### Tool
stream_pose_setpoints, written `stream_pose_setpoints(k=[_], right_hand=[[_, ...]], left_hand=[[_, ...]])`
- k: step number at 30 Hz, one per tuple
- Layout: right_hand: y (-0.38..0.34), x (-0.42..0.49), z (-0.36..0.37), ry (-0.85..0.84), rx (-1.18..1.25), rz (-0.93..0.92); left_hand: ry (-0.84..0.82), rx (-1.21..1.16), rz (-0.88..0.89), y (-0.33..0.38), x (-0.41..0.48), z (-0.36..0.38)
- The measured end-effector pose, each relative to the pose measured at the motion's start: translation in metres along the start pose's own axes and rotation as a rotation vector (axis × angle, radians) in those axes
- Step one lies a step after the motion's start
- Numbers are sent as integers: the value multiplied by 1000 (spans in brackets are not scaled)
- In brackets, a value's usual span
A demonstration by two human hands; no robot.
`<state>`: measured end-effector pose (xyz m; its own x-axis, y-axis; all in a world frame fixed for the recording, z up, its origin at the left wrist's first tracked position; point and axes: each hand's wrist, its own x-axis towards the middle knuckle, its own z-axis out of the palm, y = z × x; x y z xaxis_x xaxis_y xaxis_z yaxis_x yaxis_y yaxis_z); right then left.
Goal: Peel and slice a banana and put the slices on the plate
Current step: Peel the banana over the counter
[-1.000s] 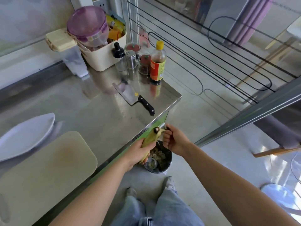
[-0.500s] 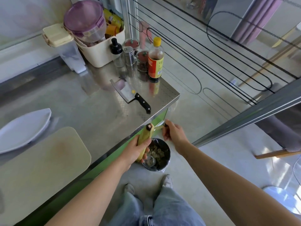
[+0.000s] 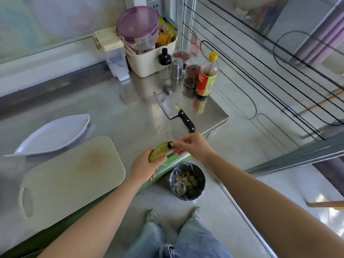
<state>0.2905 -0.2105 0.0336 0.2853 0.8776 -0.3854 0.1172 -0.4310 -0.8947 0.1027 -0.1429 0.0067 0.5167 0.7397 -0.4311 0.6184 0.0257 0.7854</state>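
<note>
I have lifted the banana up from over the bin to the counter's edge, and my view has swung back over the worktop. My left hand is wrapped around the banana's lower half, with the dark tip pointing toward my right hand, whose fingertips are pinched on that tip, where a thin strip of peel seems to be starting away. To peel well, I judge I should hold the fruit firmly but without squashing it, and draw the strip down its length toward my left hand rather than snapping it off. The cutting board lies just left of my left hand, the plate beyond it, and the cleaver just past my right hand.
</note>
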Motion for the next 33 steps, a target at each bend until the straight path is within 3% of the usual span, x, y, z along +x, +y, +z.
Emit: stream_pose_setpoints(k=[10, 20, 22, 26, 33], right_hand=[[-38, 32, 49, 163, -308, -22], [-40, 44, 78, 265, -240, -7], [-40, 48, 75, 227, -143, 13], [-44, 56, 66, -26, 119, 70], [-45, 71, 52, -126, 140, 168]], left_hand=[[154, 216, 67, -21, 13, -44], [127, 208, 42, -30, 20, -66], [105, 165, 30, -29, 22, -67], [84, 3, -14, -28, 27, -72], [1, -183, -88, -27, 32, -71]])
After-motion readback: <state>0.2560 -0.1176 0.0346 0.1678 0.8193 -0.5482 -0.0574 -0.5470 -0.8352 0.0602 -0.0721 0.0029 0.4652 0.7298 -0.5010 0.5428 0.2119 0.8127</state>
